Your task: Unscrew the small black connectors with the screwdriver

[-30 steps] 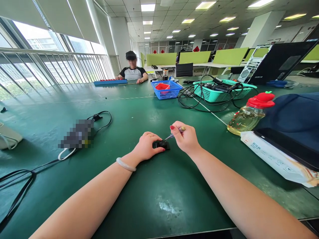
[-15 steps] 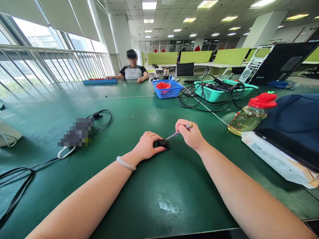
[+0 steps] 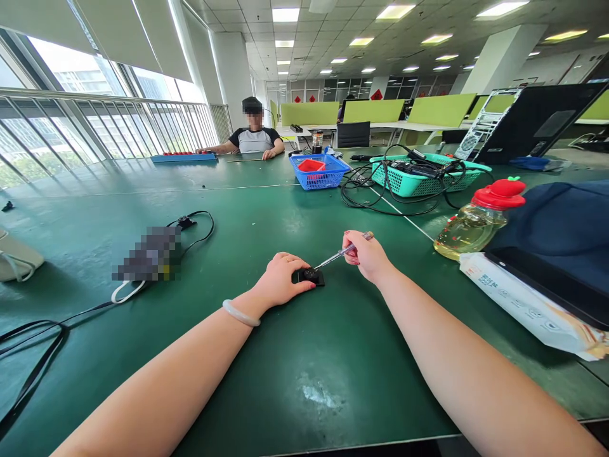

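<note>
Your left hand (image 3: 281,279) lies flat over a small black part (image 3: 311,277) on the green table (image 3: 295,355). The fingers cover its left half, so its full shape is hard to make out, and what kind of part it is can't be told. Fingers are closed down on it, pinning it to the table.

Your right hand (image 3: 368,257) pinches a thin screwdriver (image 3: 340,252). The shaft slants down-left and the tip meets the top of the black part. The handle end pokes out past your fingers; the grip is mostly hidden inside the hand.

A white bangle (image 3: 240,314) sits on your left wrist.

On the left, a pixelated block (image 3: 147,255) hides some item; black cables (image 3: 193,223) run from it. A pale object (image 3: 16,260) is cut off at the left edge.

To the right, a bottle with a red cap (image 3: 476,219) lies beside a white packet (image 3: 528,304), and a dark blue cloth (image 3: 566,225) runs out of frame.

Further back you see a blue basket (image 3: 318,170) and a teal basket (image 3: 423,174) full of tangled cables.

Another person (image 3: 254,136) sits at the far end of the table, forearms resting on it.

It's an open office: windows with railings left, ceiling panel lights, green desk dividers behind.
</note>
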### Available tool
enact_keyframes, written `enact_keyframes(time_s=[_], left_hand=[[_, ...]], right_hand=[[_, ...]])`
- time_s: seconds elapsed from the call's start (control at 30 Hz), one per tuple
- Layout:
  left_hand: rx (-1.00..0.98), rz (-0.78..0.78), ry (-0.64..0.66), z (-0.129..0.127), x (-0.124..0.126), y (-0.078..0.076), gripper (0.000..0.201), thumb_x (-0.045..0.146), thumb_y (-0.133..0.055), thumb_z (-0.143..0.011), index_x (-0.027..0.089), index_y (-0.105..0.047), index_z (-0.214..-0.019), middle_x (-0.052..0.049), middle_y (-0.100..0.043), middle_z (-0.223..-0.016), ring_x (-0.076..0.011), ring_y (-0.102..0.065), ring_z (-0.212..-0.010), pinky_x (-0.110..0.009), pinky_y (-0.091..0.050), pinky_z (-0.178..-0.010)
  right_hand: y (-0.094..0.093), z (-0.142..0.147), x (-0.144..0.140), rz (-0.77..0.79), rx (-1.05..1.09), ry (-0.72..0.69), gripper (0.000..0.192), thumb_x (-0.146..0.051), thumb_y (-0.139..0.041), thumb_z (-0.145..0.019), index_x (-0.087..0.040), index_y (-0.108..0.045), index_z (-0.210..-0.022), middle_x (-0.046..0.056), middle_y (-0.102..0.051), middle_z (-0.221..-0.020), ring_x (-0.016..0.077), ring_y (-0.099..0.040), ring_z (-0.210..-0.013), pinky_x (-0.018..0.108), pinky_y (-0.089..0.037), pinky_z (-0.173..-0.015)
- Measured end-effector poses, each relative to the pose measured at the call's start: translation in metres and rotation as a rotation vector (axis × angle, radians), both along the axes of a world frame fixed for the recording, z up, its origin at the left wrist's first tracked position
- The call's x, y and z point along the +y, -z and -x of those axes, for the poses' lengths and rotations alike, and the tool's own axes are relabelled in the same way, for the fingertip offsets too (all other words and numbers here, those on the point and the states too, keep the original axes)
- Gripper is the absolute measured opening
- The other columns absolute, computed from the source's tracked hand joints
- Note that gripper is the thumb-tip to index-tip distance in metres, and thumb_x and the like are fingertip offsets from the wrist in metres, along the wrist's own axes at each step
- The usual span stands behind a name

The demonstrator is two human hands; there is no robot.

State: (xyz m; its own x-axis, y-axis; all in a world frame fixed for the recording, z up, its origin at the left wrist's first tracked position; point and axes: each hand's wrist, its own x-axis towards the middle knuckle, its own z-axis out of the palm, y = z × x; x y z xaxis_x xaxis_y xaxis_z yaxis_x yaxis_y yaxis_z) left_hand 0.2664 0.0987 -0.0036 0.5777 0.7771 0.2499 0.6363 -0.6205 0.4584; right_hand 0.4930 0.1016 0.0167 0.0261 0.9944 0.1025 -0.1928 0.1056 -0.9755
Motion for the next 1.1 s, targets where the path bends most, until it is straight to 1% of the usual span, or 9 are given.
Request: enact_keyframes(time_s=[0.17,0.33,0.4,0.57,0.67,0.77,0.9,1.0,1.1], left_hand=[[-0.002,0.005,-0.010,0.000,-0.001,0.000,0.036,0.045,-0.072,-0.076,0.025,-0.070,-0.106,-0.005,-0.070,-0.112,-0.0293,-0.051,-0.119,-0.046,-0.038,-0.108],[0.006,0.008,-0.011,-0.001,-0.001,-0.001,0.035,0.044,-0.072,-0.077,0.024,-0.070,-0.106,-0.005,-0.070,-0.113,-0.0291,-0.051,-0.119,-0.047,-0.038,-0.108],[0.007,0.008,-0.010,-0.001,-0.001,-0.001,0.036,0.044,-0.072,-0.077,0.024,-0.070,-0.107,-0.005,-0.070,-0.114,-0.0290,-0.051,-0.119,-0.047,-0.038,-0.108],[0.001,0.004,-0.009,0.000,0.000,0.000,0.037,0.046,-0.072,-0.077,0.025,-0.070,-0.107,-0.005,-0.070,-0.113,-0.0293,-0.051,-0.120,-0.047,-0.038,-0.108],[-0.003,0.002,-0.009,0.000,0.000,0.001,0.037,0.046,-0.072,-0.077,0.025,-0.070,-0.107,-0.005,-0.070,-0.113,-0.0296,-0.051,-0.120,-0.048,-0.039,-0.108],[-0.007,0.001,-0.007,0.000,0.000,0.001,0.037,0.047,-0.072,-0.077,0.026,-0.070,-0.107,-0.005,-0.070,-0.113,-0.0297,-0.052,-0.119,-0.048,-0.038,-0.109],[-0.009,0.000,-0.003,0.000,0.000,0.001,0.037,0.046,-0.072,-0.076,0.025,-0.070,-0.107,-0.005,-0.070,-0.113,-0.0296,-0.052,-0.119,-0.048,-0.039,-0.108],[-0.002,0.000,-0.006,0.000,0.000,0.001,0.036,0.046,-0.072,-0.077,0.025,-0.070,-0.106,-0.005,-0.070,-0.113,-0.0294,-0.052,-0.119,-0.047,-0.039,-0.108],[0.000,-0.001,-0.011,0.000,0.000,0.000,0.037,0.046,-0.072,-0.076,0.025,-0.070,-0.107,-0.005,-0.070,-0.113,-0.0295,-0.051,-0.119,-0.047,-0.039,-0.108]], right_hand=[[0.002,0.002,0.003,0.144,0.055,0.088,0.045,-0.051,-0.068,-0.080,-0.021,-0.044,-0.055,-0.009,-0.030,-0.036,0.0047,-0.022,-0.032,0.020,-0.017,-0.034],[-0.002,0.009,0.000,0.199,-0.017,0.257,0.052,-0.063,-0.066,-0.079,-0.021,-0.044,-0.056,-0.009,-0.029,-0.038,0.0045,-0.023,-0.031,0.021,-0.018,-0.030],[-0.003,0.010,-0.001,0.224,-0.038,0.298,0.053,-0.066,-0.065,-0.078,-0.022,-0.044,-0.057,-0.009,-0.030,-0.038,0.0050,-0.023,-0.030,0.022,-0.018,-0.029],[-0.001,0.010,0.000,0.331,-0.008,0.325,0.054,-0.069,-0.060,-0.081,-0.022,-0.044,-0.060,-0.009,-0.030,-0.038,0.0047,-0.022,-0.029,0.021,-0.017,-0.027],[0.002,0.008,0.001,0.362,-0.004,0.306,0.054,-0.070,-0.057,-0.082,-0.023,-0.043,-0.061,-0.009,-0.029,-0.038,0.0051,-0.021,-0.028,0.021,-0.016,-0.027],[0.004,0.007,0.001,0.358,-0.008,0.274,0.054,-0.071,-0.056,-0.082,-0.024,-0.042,-0.061,-0.009,-0.027,-0.036,0.0058,-0.019,-0.028,0.021,-0.015,-0.026],[0.003,0.009,0.001,0.314,0.032,0.286,0.053,-0.068,-0.059,-0.082,-0.023,-0.043,-0.060,-0.009,-0.029,-0.038,0.0057,-0.021,-0.029,0.021,-0.018,-0.027],[0.000,0.009,0.000,0.209,0.090,0.297,0.053,-0.065,-0.062,-0.082,-0.021,-0.044,-0.058,-0.009,-0.029,-0.040,0.0050,-0.023,-0.031,0.021,-0.019,-0.030],[-0.002,0.008,-0.001,0.079,0.067,0.312,0.054,-0.064,-0.063,-0.081,-0.021,-0.045,-0.053,-0.008,-0.028,-0.040,0.0051,-0.025,-0.033,0.021,-0.018,-0.032]])
